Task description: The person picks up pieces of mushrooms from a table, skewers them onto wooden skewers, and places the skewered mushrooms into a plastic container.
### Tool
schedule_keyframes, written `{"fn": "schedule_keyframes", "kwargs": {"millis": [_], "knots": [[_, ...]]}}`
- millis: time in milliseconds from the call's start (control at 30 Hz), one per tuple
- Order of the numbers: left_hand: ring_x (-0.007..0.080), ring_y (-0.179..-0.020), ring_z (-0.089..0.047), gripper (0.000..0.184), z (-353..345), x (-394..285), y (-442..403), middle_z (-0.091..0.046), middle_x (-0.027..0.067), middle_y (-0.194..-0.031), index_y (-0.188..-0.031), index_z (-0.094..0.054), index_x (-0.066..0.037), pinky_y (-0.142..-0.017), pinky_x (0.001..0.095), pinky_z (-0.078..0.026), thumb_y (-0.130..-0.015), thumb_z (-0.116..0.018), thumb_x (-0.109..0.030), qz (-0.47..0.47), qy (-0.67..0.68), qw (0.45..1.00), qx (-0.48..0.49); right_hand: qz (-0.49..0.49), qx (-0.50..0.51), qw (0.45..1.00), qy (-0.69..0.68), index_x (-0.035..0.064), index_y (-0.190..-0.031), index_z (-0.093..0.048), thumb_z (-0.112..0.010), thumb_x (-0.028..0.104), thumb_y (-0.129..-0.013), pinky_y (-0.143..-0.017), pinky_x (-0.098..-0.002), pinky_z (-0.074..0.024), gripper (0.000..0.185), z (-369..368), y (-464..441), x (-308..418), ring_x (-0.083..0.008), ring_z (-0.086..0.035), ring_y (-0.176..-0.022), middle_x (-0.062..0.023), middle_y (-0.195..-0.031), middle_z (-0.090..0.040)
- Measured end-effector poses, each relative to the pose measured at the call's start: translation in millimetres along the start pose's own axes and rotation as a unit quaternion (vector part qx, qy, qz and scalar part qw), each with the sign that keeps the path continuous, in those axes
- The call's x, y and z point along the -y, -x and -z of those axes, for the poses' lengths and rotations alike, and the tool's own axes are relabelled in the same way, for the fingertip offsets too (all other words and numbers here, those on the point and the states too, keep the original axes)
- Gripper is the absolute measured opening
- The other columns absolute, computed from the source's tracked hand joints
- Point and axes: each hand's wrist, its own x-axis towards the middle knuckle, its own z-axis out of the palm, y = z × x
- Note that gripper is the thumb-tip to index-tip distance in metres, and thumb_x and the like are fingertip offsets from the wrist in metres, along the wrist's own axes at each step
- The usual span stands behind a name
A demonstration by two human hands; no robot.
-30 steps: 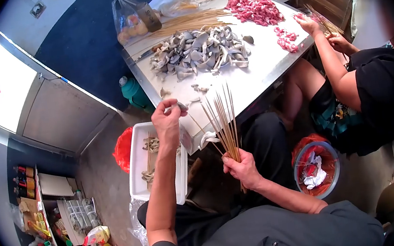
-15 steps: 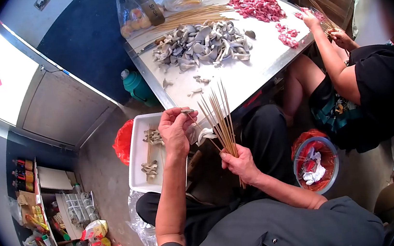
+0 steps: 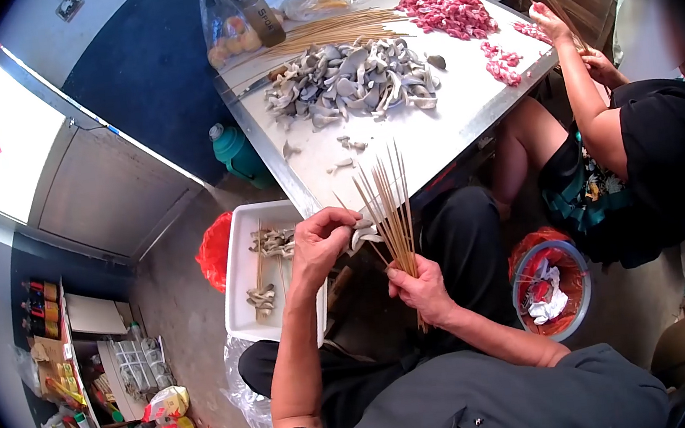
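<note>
My right hand (image 3: 423,291) is wrapped round a bundle of bamboo skewers (image 3: 393,217), their tips fanned upward. One skewer leans left of the rest and carries grey-white oyster mushroom pieces (image 3: 365,235). Thumb and fingers of my left hand (image 3: 322,246) pinch at the upper mushroom piece on that skewer; the fingertips partly hide it. Below and left of my left hand, a white tray (image 3: 236,306) holds skewers threaded with mushrooms (image 3: 262,297). A large heap of loose oyster mushrooms (image 3: 353,82) lies on the table (image 3: 444,139), with a few small pieces near its front corner.
Diced raw meat (image 3: 446,10) and loose skewers (image 3: 330,29) lie further back on the table. At the right, a co-worker's hand (image 3: 549,21) is near meat pieces. A lined bin (image 3: 585,288) stands on the floor; a teal flask (image 3: 236,152) is beside the table.
My left hand has moved right and slightly down, bringing its mushroom piece to the leaning skewer, above the piece there. The co-worker's raised hand has shifted slightly.
</note>
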Motion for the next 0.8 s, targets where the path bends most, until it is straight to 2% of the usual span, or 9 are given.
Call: {"fn": "schedule_keyframes", "kwargs": {"millis": [67,167,233,333,467,567,633,733,800], "knots": [[0.0118,-0.072,-0.062,0.015,7,-6,-10,-0.067,0.0073,-0.085,-0.089,-0.066,0.002,-0.065,0.0230,-0.049,-0.080,-0.053,0.003,0.040,-0.055,0.997,0.039,0.013,-0.003,1.000,-0.004,0.0053,-0.097,-0.056,-0.060,0.012,-0.091,-0.039,-0.0172,-0.0271,0.010,3,-4,-1,-0.0028,-0.038,-0.043,-0.0028,-0.064,-0.057],[0.0092,-0.069,-0.058,0.015,34,9,-61,-0.067,0.0052,-0.078,-0.092,-0.068,0.001,-0.064,0.0244,-0.047,-0.082,-0.062,-0.010,-0.110,-0.189,0.959,-0.182,0.022,0.005,1.000,-0.017,0.0050,-0.097,-0.055,-0.060,0.012,-0.091,-0.039,-0.0170,-0.0269,0.010,5,-8,1,-0.0027,-0.038,-0.043,-0.0029,-0.064,-0.057],[0.0190,-0.069,-0.060,0.018,50,5,-97,-0.065,0.0090,-0.080,-0.089,-0.067,0.001,-0.068,0.0298,-0.048,-0.079,-0.066,-0.014,-0.165,-0.287,0.903,-0.275,0.013,-0.001,1.000,-0.007,0.0048,-0.097,-0.055,-0.060,0.013,-0.091,-0.039,-0.0169,-0.0271,0.011,5,-9,4,-0.0028,-0.038,-0.043,-0.0029,-0.064,-0.057],[0.0274,-0.074,-0.062,0.022,72,16,-141,-0.064,0.0121,-0.082,-0.087,-0.065,0.001,-0.072,0.0347,-0.049,-0.077,-0.066,-0.019,-0.207,-0.461,0.818,-0.275,-0.009,-0.004,1.000,-0.001,0.0049,-0.093,-0.057,-0.059,0.014,-0.091,-0.045,-0.0180,-0.0339,0.009,3,-4,9,-0.0032,-0.043,-0.049,-0.0003,-0.064,-0.057],[0.0327,-0.079,-0.061,0.025,75,20,-156,-0.064,0.0134,-0.083,-0.084,-0.064,0.002,-0.076,0.0380,-0.048,-0.077,-0.065,-0.022,-0.155,-0.496,0.834,-0.186,-0.005,-0.004,1.000,-0.001,0.0052,-0.093,-0.057,-0.059,0.014,-0.091,-0.045,-0.0178,-0.0339,0.010,6,-5,8,-0.0031,-0.043,-0.049,0.0001,-0.064,-0.057],[0.0270,-0.071,-0.063,0.020,67,16,-148,-0.063,0.0131,-0.080,-0.082,-0.060,0.002,-0.068,0.0367,-0.049,-0.079,-0.063,-0.018,-0.166,-0.477,0.847,-0.164,-0.006,-0.004,1.000,0.002,0.0053,-0.093,-0.057,-0.059,0.014,-0.091,-0.046,-0.0176,-0.0338,0.010,8,-5,9,-0.0028,-0.043,-0.050,0.0004,-0.064,-0.057],[0.0164,-0.061,-0.061,0.013,53,10,-129,-0.064,0.0112,-0.082,-0.086,-0.057,0.002,-0.057,0.0294,-0.049,-0.084,-0.060,-0.010,-0.130,-0.289,0.935,-0.160,-0.009,-0.001,1.000,-0.004,0.0053,-0.093,-0.057,-0.059,0.014,-0.091,-0.046,-0.0175,-0.0339,0.010,8,-5,9,-0.0027,-0.043,-0.050,0.0005,-0.064,-0.057],[0.0122,-0.057,-0.059,0.008,31,6,-100,-0.059,0.0069,-0.075,-0.091,-0.053,0.000,-0.048,0.0245,-0.047,-0.088,-0.059,-0.004,-0.114,-0.059,0.979,-0.157,-0.009,0.010,1.000,-0.012,0.0051,-0.093,-0.057,-0.059,0.014,-0.091,-0.046,-0.0173,-0.0340,0.010,5,-5,8,-0.0027,-0.044,-0.050,0.0006,-0.064,-0.056],[0.0149,-0.064,-0.062,0.014,19,3,-79,-0.060,0.0103,-0.086,-0.096,-0.052,0.002,-0.054,0.0248,-0.051,-0.087,-0.061,-0.002,-0.089,0.026,0.984,-0.150,-0.006,0.014,1.000,-0.017,0.0049,-0.093,-0.057,-0.059,0.014,-0.091,-0.046,-0.0173,-0.0340,0.010,4,-5,5,-0.0027,-0.044,-0.050,0.0006,-0.064,-0.056]]}}
